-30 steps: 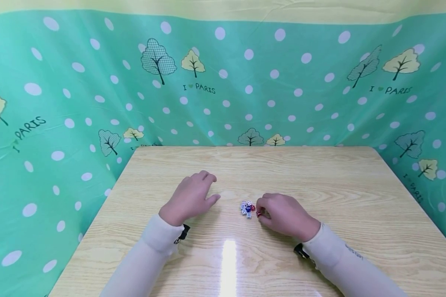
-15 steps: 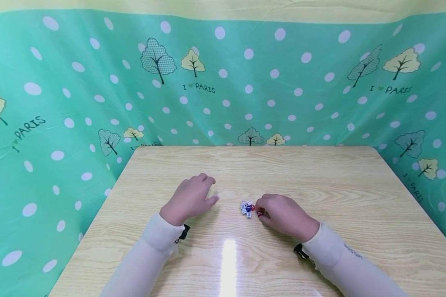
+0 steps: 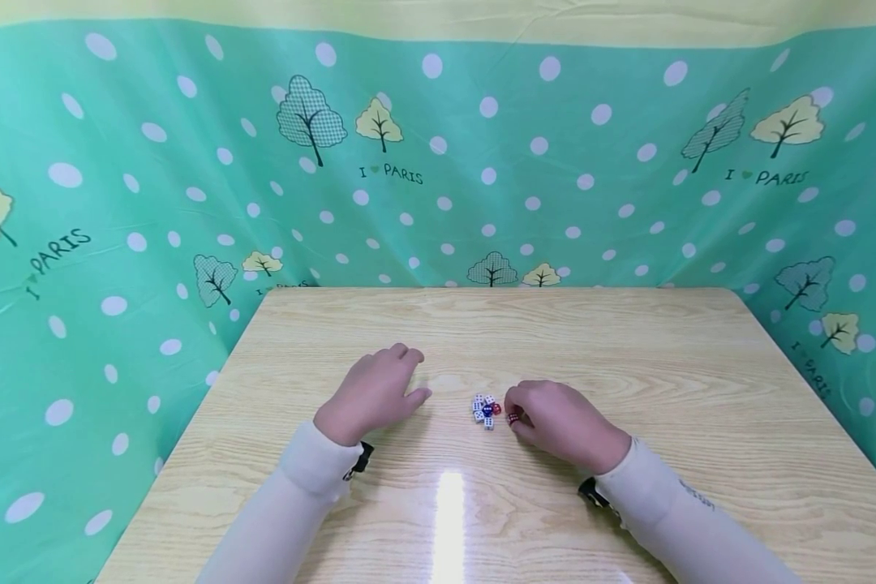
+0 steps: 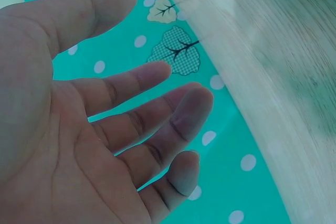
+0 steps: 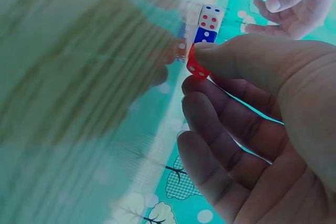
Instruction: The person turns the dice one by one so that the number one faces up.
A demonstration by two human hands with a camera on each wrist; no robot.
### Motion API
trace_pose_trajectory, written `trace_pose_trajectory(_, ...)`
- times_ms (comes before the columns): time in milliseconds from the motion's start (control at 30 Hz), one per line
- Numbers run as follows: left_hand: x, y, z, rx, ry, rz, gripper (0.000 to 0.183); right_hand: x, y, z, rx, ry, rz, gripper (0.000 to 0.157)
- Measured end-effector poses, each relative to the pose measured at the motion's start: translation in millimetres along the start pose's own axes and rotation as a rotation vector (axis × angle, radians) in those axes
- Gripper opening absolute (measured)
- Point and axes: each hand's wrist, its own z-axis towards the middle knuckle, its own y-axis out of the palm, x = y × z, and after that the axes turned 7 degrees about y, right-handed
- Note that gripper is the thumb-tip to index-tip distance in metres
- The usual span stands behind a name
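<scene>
Thumb and fingers of my right hand [image 3: 565, 422] pinch a red die [image 3: 513, 418] with white pips, low over the wooden table. In the right wrist view the thumb lies across the red die [image 5: 196, 70], hiding part of it. Just left of this hand sits a tight cluster of small dice: several white dice [image 3: 478, 405] round a blue die [image 3: 487, 410], and another red die [image 3: 496, 409] at the right side. My left hand [image 3: 372, 393] hovers left of the cluster, holding nothing; its palm and spread, slightly bent fingers [image 4: 152, 74] show in the left wrist view.
The light wood-grain table [image 3: 599, 332] carries a bright light reflection [image 3: 448, 527] near its front. Behind and on both sides hangs a green dotted curtain [image 3: 482, 146] with printed trees. Each wrist wears a black strap [image 3: 362, 458] at the cuff.
The pinched red die has turned a little between my right fingers and shifted slightly right. My left hand has drawn down a touch. The dice cluster has stayed put.
</scene>
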Motion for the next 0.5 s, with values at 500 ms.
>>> trace_pose_trajectory(500, 10.5, -2.4, 1.1, -0.024, 0.042, 0.031, 0.053, 1, -7.0, -1, -0.052, 0.029, 0.005, 0.009)
